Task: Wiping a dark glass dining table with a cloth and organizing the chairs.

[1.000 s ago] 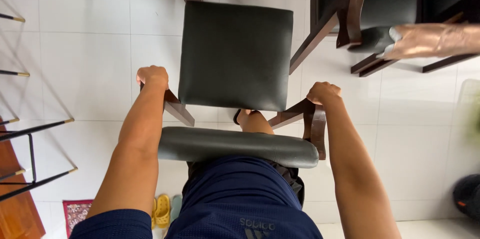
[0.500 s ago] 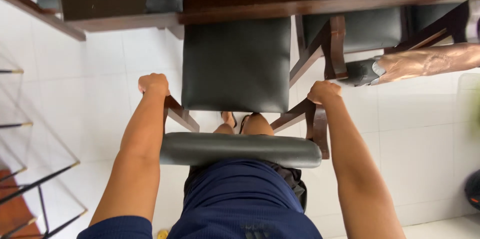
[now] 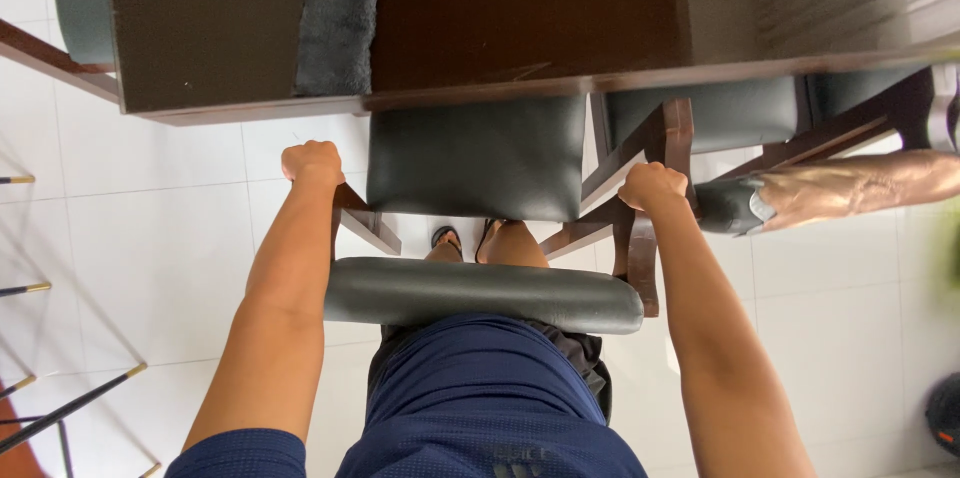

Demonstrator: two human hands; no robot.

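Dark green leather covers the seat of the chair (image 3: 475, 158), which is being gripped on both sides from behind. The left hand (image 3: 312, 162) is being clenched around the wooden frame at the seat's left rear corner, and the right hand (image 3: 652, 186) is being clenched around the frame at the right rear corner. The padded top rail of the backrest (image 3: 480, 295) is being pressed against the person's waist. The front part of the seat is being hidden under the edge of the dark wooden table (image 3: 520, 38). A grey cloth (image 3: 337, 26) is lying on the tabletop near that edge. No container is being shown. A second chair (image 3: 720, 113) of the same kind is standing just beside, to the right. Compared with a second ago, more of the seat is being covered by the table, and the grasp of both hands is being kept unchanged.
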